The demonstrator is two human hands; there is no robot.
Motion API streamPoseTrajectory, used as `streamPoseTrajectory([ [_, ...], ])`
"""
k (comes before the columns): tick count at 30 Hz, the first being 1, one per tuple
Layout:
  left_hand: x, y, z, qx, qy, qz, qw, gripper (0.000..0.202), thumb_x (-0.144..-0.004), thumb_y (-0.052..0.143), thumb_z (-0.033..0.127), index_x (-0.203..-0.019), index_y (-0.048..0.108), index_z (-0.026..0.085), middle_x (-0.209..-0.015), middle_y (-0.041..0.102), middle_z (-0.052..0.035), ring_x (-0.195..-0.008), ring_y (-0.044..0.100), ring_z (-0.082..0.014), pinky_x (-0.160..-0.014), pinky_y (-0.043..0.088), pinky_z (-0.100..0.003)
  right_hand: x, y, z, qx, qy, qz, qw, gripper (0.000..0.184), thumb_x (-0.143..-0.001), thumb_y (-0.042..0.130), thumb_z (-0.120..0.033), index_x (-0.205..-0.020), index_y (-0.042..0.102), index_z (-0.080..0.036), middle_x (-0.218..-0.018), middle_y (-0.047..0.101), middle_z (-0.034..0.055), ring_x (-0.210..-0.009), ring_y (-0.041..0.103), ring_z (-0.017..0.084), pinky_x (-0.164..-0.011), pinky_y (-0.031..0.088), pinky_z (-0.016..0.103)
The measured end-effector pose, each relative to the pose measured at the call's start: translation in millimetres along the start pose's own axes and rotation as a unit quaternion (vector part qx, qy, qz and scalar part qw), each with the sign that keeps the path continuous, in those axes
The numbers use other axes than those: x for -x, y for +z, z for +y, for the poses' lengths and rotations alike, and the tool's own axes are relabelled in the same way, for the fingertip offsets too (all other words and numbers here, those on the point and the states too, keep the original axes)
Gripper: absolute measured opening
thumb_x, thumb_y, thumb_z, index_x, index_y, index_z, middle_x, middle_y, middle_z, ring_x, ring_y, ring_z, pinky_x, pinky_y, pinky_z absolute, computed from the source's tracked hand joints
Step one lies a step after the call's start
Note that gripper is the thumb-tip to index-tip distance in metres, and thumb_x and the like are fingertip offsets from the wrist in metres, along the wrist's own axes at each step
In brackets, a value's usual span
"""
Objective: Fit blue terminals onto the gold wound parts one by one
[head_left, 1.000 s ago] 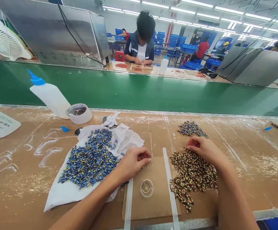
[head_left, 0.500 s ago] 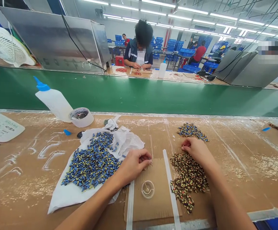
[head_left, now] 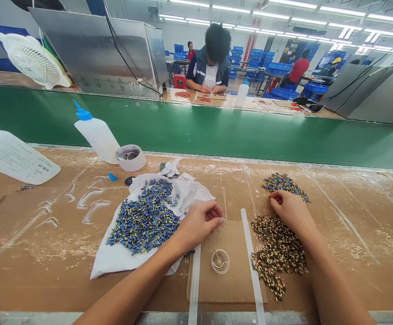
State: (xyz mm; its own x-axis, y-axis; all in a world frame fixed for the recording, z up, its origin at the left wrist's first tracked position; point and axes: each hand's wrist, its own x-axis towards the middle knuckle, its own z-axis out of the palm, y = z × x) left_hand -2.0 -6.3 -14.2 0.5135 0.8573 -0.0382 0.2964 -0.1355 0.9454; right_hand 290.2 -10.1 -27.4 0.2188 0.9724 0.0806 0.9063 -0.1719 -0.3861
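My left hand (head_left: 199, 223) rests at the right edge of a white sheet (head_left: 115, 257), its fingers pinched together on something too small to name. The sheet carries a heap of small blue and yellow parts (head_left: 145, 216). My right hand (head_left: 291, 210) lies curled on the far end of a heap of brown and yellow parts (head_left: 277, 253), just below a smaller blue pile (head_left: 282, 183); what its fingers hold is hidden. Between the hands lies a cardboard pad (head_left: 226, 284) with two white strips (head_left: 252, 266) and a small clear dish (head_left: 219, 261).
A squeeze bottle with a blue tip (head_left: 96, 133) and a tape roll (head_left: 130, 157) stand at the back left, with a flat white bottle (head_left: 13, 155) further left. A green conveyor belt (head_left: 216, 131) runs behind. Across it a person (head_left: 211, 63) works at another bench. A fan (head_left: 34, 61) sits far left.
The view has shifted, so everything sits further right in the picture. My right hand has slid a little up the brown heap toward the small blue pile. My left hand keeps its pinch.
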Motion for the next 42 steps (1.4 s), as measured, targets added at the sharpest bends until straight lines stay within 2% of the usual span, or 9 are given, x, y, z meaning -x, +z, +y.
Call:
streamPoseTrajectory([
  [3,1,-1.8,2,-0.009,0.007,0.011,1.000,0.005,-0.079,0.060,0.019,-0.079,0.062,0.014,-0.071,0.063,-0.0007,-0.066,0.056,-0.0119,-0.059,0.043,-0.021,10,-4,-24,-0.171,-0.041,-0.037,0.984,0.022,-0.086,0.052,-0.031,-0.093,0.066,-0.016,-0.084,0.071,0.0073,-0.074,0.064,0.020,-0.067,0.049,0.030],
  [6,2,-2.1,4,-0.021,0.007,0.020,1.000,0.009,-0.080,0.059,0.019,-0.083,0.066,0.014,-0.074,0.066,-0.0023,-0.069,0.058,-0.0133,-0.063,0.045,-0.023,26,-2,-58,-0.372,-0.068,-0.101,0.920,0.028,-0.084,0.060,-0.039,-0.097,0.067,-0.016,-0.085,0.070,0.0063,-0.075,0.063,0.019,-0.067,0.051,0.030],
  [9,3,-1.8,6,-0.035,0.012,0.027,0.999,0.015,-0.082,0.058,0.022,-0.090,0.069,0.015,-0.079,0.068,-0.0038,-0.072,0.060,-0.0151,-0.068,0.046,-0.025,42,8,-85,-0.444,-0.062,-0.128,0.885,0.026,-0.082,0.065,-0.040,-0.092,0.068,-0.017,-0.082,0.070,0.0053,-0.073,0.063,0.018,-0.067,0.051,0.031],
  [13,5,-1.9,8,-0.054,0.024,0.037,0.998,0.015,-0.083,0.058,0.022,-0.089,0.070,0.015,-0.080,0.070,-0.0043,-0.073,0.060,-0.0157,-0.069,0.045,-0.026,52,23,-98,-0.480,-0.062,-0.136,0.864,0.025,-0.082,0.067,-0.041,-0.091,0.068,-0.017,-0.080,0.069,0.0048,-0.073,0.063,0.018,-0.068,0.052,0.030],
  [19,5,-1.0,6,-0.132,0.035,0.035,0.990,0.011,-0.081,0.060,0.019,-0.077,0.070,0.015,-0.068,0.066,-0.0016,-0.065,0.056,-0.0142,-0.060,0.037,-0.023,55,30,-98,-0.460,-0.063,-0.138,0.875,0.028,-0.082,0.066,-0.044,-0.091,0.067,-0.017,-0.085,0.071,0.0063,-0.076,0.066,0.020,-0.069,0.053,0.032],
  [27,5,-0.6,6,-0.188,0.058,0.033,0.980,0.012,-0.082,0.060,0.016,-0.072,0.066,0.015,-0.066,0.064,-0.0004,-0.065,0.054,-0.0138,-0.060,0.034,-0.023,57,28,-101,-0.439,-0.081,-0.149,0.883,0.022,-0.085,0.063,-0.039,-0.089,0.065,-0.018,-0.084,0.070,0.0057,-0.078,0.065,0.020,-0.070,0.052,0.030],
  [33,4,-1.8,5,-0.247,0.105,0.035,0.963,0.012,-0.085,0.058,0.016,-0.077,0.067,0.017,-0.073,0.062,-0.0020,-0.071,0.055,-0.0155,-0.065,0.037,-0.025,60,27,-103,-0.426,-0.094,-0.134,0.890,0.021,-0.086,0.061,-0.039,-0.087,0.064,-0.018,-0.084,0.070,0.0061,-0.077,0.065,0.020,-0.069,0.052,0.031],
  [37,5,0.2,4,-0.300,0.112,0.046,0.946,0.013,-0.088,0.056,0.016,-0.081,0.067,0.017,-0.078,0.060,-0.0032,-0.075,0.055,-0.0168,-0.067,0.038,-0.027,61,30,-103,-0.416,-0.096,-0.124,0.896,0.020,-0.087,0.060,-0.037,-0.086,0.064,-0.018,-0.084,0.069,0.0065,-0.078,0.064,0.021,-0.069,0.052,0.031],
  [42,7,2.7,7,-0.301,0.117,0.038,0.946,0.015,-0.091,0.051,0.015,-0.087,0.065,0.014,-0.085,0.059,-0.0050,-0.081,0.055,-0.0181,-0.070,0.040,-0.028,60,33,-103,-0.427,-0.080,-0.125,0.892,0.019,-0.087,0.061,-0.036,-0.086,0.065,-0.017,-0.080,0.067,0.0052,-0.073,0.062,0.019,-0.065,0.048,0.029],
])
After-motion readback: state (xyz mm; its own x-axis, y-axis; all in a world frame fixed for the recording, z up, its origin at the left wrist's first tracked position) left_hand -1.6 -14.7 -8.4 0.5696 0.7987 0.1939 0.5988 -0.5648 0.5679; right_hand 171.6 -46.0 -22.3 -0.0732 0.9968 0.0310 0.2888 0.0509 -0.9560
